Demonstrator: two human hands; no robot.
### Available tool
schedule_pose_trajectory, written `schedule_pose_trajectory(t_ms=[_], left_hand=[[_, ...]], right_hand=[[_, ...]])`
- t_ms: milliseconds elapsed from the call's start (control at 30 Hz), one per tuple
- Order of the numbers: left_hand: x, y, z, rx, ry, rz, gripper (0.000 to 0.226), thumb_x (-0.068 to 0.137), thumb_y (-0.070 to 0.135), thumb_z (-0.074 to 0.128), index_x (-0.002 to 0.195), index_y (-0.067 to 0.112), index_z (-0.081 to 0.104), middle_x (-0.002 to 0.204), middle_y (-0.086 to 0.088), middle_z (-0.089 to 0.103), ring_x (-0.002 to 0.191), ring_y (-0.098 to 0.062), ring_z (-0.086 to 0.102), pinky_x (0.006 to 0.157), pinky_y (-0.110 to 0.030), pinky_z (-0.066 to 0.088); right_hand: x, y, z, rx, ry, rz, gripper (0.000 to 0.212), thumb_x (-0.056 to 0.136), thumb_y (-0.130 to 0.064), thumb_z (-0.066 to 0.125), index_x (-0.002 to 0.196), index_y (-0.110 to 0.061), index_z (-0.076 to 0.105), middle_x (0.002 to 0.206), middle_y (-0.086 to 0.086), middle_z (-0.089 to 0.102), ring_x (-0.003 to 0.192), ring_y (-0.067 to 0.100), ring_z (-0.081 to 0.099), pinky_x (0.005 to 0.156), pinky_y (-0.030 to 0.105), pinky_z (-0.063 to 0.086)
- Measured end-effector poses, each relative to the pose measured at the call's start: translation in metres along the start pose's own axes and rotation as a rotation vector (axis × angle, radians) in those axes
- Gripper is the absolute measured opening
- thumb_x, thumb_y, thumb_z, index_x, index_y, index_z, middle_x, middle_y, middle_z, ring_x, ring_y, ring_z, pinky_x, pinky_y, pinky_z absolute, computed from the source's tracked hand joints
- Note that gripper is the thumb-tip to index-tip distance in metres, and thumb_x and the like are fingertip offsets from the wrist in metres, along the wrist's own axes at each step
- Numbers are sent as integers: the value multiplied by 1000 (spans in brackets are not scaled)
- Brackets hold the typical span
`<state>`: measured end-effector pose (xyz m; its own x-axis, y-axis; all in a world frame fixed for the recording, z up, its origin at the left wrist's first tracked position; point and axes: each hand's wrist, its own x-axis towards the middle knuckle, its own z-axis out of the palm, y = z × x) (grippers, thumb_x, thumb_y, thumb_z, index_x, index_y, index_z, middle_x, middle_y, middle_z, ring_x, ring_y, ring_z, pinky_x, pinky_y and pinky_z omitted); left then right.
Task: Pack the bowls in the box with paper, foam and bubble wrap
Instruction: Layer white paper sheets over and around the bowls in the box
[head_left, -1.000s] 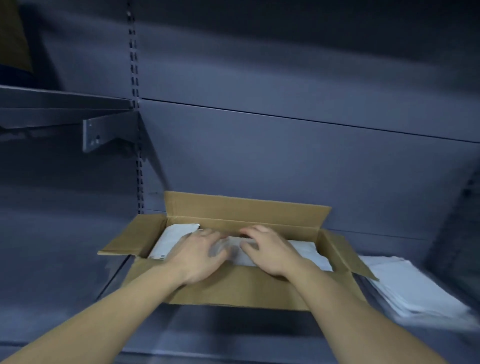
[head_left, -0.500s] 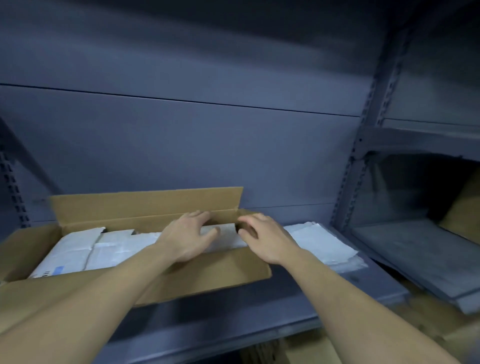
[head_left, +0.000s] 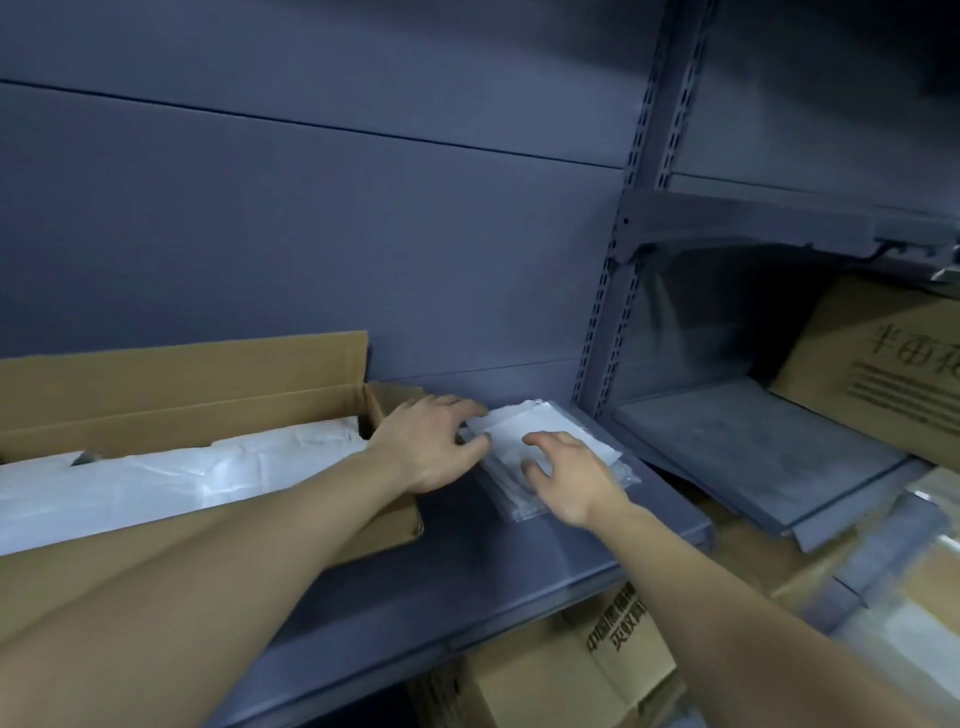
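Box (head_left: 182, 395), paper-lined, sits left on the shelf (head_left: 519, 561); right hand (head_left: 571, 475) rests spread and relaxed on the sheet stack (head_left: 540, 423) just beside it, left hand (head_left: 428, 449) fingers (head_left: 462, 408) bent at its edge, grip unclear, so I should pin the pile and peel one sheet only.

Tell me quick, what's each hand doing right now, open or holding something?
Left hand: on the corner of the sheet stack; grip cannot be told.
Right hand: open, fingers spread on the stack.
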<state>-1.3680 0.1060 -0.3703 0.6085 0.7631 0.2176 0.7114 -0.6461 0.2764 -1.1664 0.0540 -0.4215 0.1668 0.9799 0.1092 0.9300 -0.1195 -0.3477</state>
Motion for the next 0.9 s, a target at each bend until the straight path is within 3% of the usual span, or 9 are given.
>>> schedule_pose_trajectory(t_ms=[100,267,467,733,833,900], left_hand=[[19,6,12,34,-43,20,48,96,49,42,139,30,49,145,5,50,133,-18,44,110,-34,32],[32,0,20,-1,-59,20,47,94,46,48,138,29,50,145,6,49,132,-17,44,109,-36,36],[32,-1,19,-104,-26,6,44,94,41,49,136,28,51,140,4,52,127,-18,48,106,-37,39],[29,-3,19,-76,-68,2,47,92,43,51,138,30,50,141,4,52,128,-19,46,107,-40,38],[28,-4,19,-62,-75,20,49,91,42,55,138,30,50,141,3,53,129,-20,47,107,-39,39],[26,-4,19,-42,-87,39,50,91,39,56,139,29,49,140,3,54,127,-20,48,106,-39,40]], right_hand=[[4,14,12,-54,13,24,53,99,-39,46,147,-20,40,151,2,41,139,21,35,113,36,32],[8,24,28,-118,1,14,57,97,-44,47,148,-21,37,154,-1,36,143,19,31,117,36,26],[7,22,31,-115,17,16,55,97,-41,49,147,-20,41,149,0,45,136,20,41,109,33,37],[7,21,27,135,27,141,40,95,-33,55,134,-28,59,128,-4,65,116,16,60,97,29,48],[9,19,20,206,22,162,36,99,-24,44,130,-28,63,101,-1,70,88,18,61,76,25,46],[7,18,16,200,105,142,33,101,-20,42,125,-24,66,85,0,65,80,20,58,72,26,43]])
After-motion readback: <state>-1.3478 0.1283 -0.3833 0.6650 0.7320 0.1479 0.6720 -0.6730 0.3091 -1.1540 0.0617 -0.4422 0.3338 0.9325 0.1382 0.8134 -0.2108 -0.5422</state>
